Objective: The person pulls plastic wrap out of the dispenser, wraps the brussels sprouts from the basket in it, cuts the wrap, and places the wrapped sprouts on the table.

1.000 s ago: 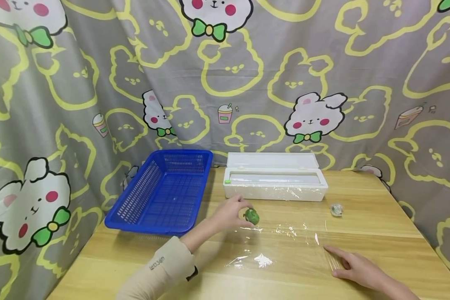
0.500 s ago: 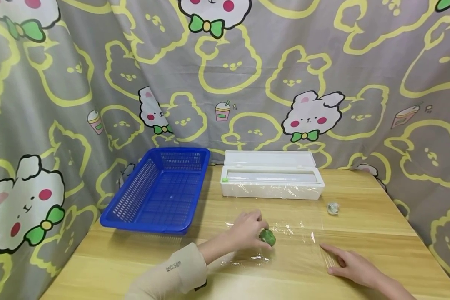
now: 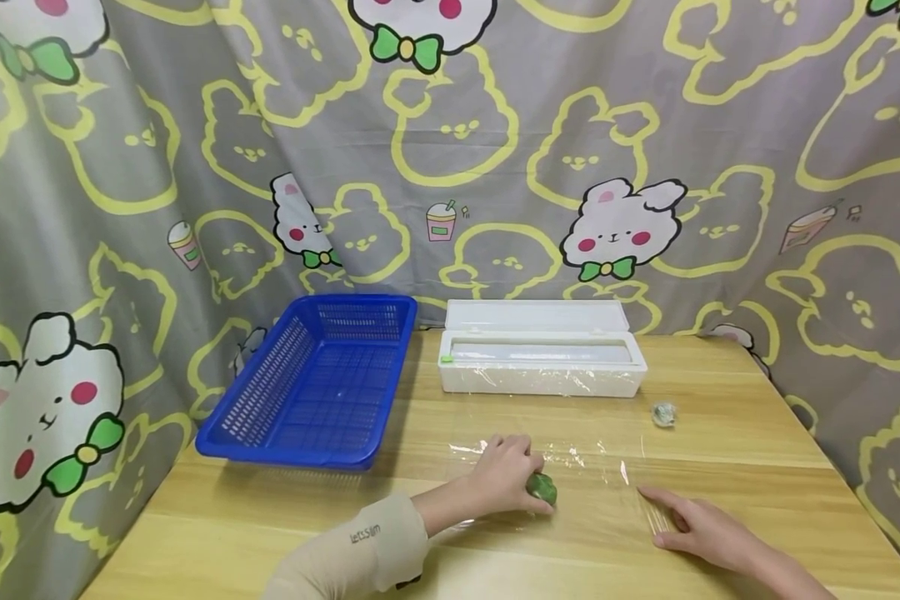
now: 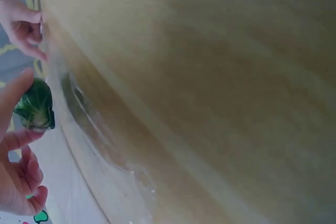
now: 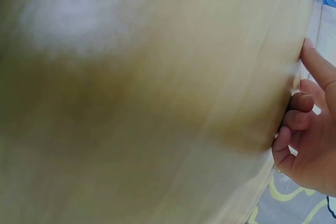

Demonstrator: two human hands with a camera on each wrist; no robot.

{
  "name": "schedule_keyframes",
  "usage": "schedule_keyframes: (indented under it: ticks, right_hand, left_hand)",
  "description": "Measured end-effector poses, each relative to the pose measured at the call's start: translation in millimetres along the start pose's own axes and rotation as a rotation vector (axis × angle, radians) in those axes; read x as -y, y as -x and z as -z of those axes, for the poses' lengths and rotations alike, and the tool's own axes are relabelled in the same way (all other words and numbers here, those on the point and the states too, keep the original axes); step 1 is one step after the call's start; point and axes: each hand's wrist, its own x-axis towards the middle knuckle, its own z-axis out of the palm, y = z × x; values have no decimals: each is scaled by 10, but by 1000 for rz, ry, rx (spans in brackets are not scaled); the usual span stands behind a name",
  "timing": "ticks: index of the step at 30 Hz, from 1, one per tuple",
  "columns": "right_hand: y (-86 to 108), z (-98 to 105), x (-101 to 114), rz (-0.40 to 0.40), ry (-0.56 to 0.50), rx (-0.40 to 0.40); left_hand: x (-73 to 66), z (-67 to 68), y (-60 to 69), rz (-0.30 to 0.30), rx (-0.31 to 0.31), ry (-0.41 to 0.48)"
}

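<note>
A small green leafy head, apparently a Brussels sprout (image 3: 542, 489), is pinched between the thumb and fingers of my left hand (image 3: 504, 479). In the left wrist view the sprout (image 4: 37, 104) shows dark leaves and a paler base. Below and around it, clear plastic wrap (image 3: 592, 492) lies over the table, stretching from the white dispenser box (image 3: 543, 380). My right hand (image 3: 708, 529) rests at the wrap's right edge, index finger and thumb spread and pressing the creased film, other fingers curled. In the right wrist view, that index finger (image 5: 318, 66) touches the tabletop.
A blue plastic basket (image 3: 330, 392) stands at the back left. The dispenser's white lid (image 3: 536, 316) is raised, with a small green slider (image 3: 447, 359) at its left end. A crumpled clear ball (image 3: 663, 414) lies to the right. A patterned curtain (image 3: 480, 158) hangs behind the wooden table (image 3: 757, 417).
My left hand has carried the sprout toward me and slightly right, lower over the wrap. The right hand keeps its place on the film. The head view has shifted slightly.
</note>
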Motion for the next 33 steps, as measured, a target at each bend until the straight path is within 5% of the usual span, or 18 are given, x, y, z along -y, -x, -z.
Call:
schedule_keyframes:
  ticks: [11,33]
  right_hand:
    - [5,-12,4,18,24,-30]
    - [-2,-12,1,32,19,-36]
  left_hand:
    - [-18,-112,-9,29,-15,-1]
    - [41,-162,52,94,64,177]
